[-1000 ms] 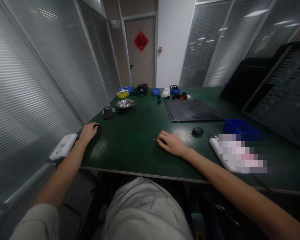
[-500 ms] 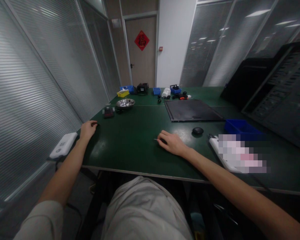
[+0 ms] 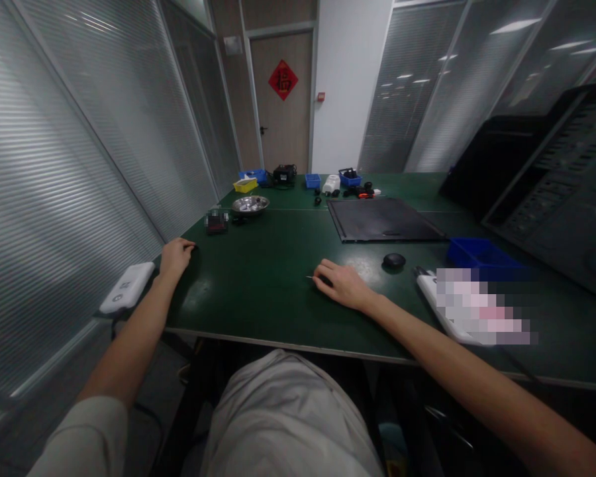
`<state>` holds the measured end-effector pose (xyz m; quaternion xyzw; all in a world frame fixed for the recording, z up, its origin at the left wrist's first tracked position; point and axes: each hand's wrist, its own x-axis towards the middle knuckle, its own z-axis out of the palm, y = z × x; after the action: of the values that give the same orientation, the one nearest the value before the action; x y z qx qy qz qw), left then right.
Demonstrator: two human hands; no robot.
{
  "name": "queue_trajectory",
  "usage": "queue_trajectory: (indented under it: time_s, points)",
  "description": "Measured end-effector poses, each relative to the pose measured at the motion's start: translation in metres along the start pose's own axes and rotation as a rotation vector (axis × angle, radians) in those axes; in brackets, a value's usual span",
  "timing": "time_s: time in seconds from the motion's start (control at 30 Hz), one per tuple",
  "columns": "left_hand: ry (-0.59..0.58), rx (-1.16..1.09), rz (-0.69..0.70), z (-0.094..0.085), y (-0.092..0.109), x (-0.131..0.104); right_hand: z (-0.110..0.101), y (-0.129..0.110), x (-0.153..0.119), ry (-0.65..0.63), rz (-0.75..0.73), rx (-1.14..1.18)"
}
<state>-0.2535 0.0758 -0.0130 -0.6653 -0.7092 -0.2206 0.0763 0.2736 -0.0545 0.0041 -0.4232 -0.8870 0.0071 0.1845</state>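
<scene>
My left hand (image 3: 176, 257) rests at the left edge of the green table (image 3: 248, 291), its fingers pinched together; whatever they hold, if anything, is too small to name. Over the middle of the table, my right hand (image 3: 340, 283) is closed around a small thin pale item (image 3: 309, 277) that pokes out to the left past the fingertips. A black mouse (image 3: 394, 261) lies to the right of my right hand. Beyond my left hand sit a small dark box (image 3: 217, 223) and a round metal dish (image 3: 250, 205) with small parts in it.
A flat black panel (image 3: 385, 220) lies at the middle right. Farther right are a blue bin (image 3: 481, 255), a white device (image 3: 440, 311) partly pixelated, and a large black case (image 3: 561, 185). A white box (image 3: 128, 287) stands at the left edge. Small bins and cables line the back.
The fingers of my left hand have drawn closer together. My right hand stays in place with the thin item.
</scene>
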Motion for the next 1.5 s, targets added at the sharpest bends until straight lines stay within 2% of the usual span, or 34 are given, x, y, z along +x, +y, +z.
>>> queue_trajectory:
  time_s: [0.2,0.5,0.77,0.9,1.0,1.1,1.2,1.5]
  points:
    - [-0.012,0.031,0.044,0.001,-0.001,0.001,0.0,-0.001,-0.001,0.008,-0.003,-0.006]
    - [0.046,0.107,0.035,0.003,-0.001,-0.003,-0.001,-0.001,0.0,0.002,-0.003,-0.006]
    - [0.031,0.132,0.004,0.004,0.002,-0.008,0.001,0.0,0.001,0.008,-0.006,-0.007]
    - [0.045,0.044,-0.046,0.006,-0.003,-0.004,0.0,0.0,0.0,0.011,-0.008,-0.012]
    - [0.018,-0.076,-0.129,0.009,-0.01,0.001,-0.001,-0.001,0.0,0.005,-0.008,-0.016]
    - [-0.017,-0.149,-0.152,0.01,-0.015,0.004,-0.001,-0.001,-0.001,0.003,-0.007,-0.014]
    - [-0.061,-0.199,-0.166,0.011,-0.015,0.006,0.0,0.0,0.0,0.0,-0.006,-0.015]
    - [-0.064,-0.277,-0.301,0.015,-0.016,0.009,0.001,0.001,0.0,-0.002,-0.005,-0.017]
